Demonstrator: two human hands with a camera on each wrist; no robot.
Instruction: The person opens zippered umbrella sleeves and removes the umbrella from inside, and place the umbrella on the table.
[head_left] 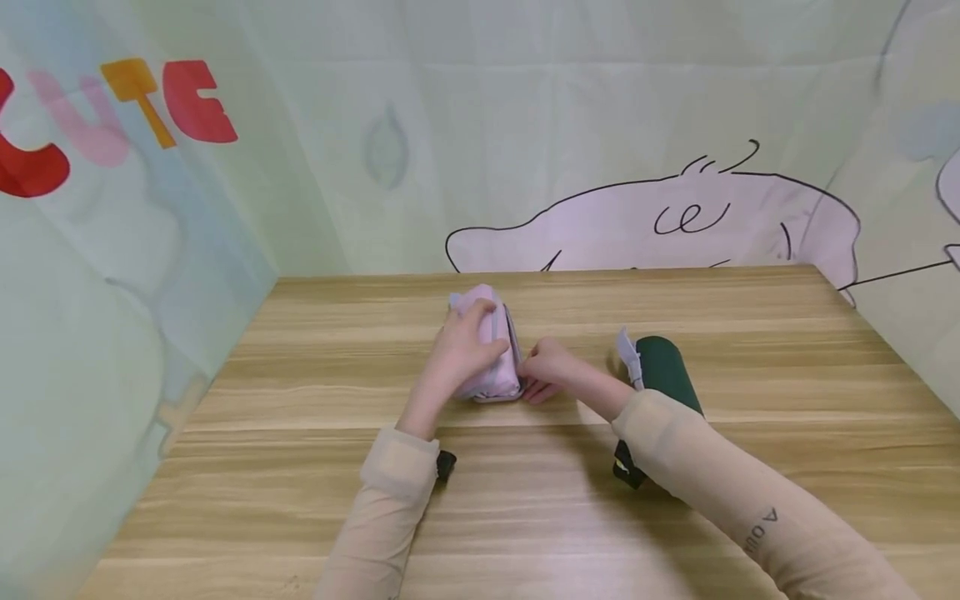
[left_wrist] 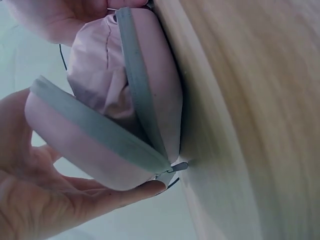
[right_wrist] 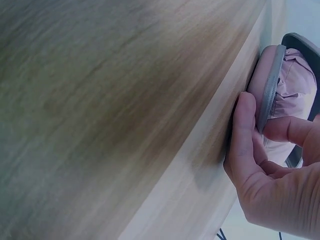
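Wooden table (head_left: 525, 517): left hand (head_left: 463, 346) grips a pink pouch (head_left: 504, 377) (unzipped).

I'm seeing the pouch (head_left: 501, 382) on the bench (head_left: 300, 467), a cylinder (head_left: 666, 371) to its right, the right hand (head_left: 552, 367) between, a backdrop (head_left: 322, 125) behind.

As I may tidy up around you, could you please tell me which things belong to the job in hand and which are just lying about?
In the job:
- pink fabric case with grey zip edging, gaping open
- left hand, gripping the case
- right hand, at its edge

Apparently just lying about:
- dark green, cylindrical object, touched by neither hand
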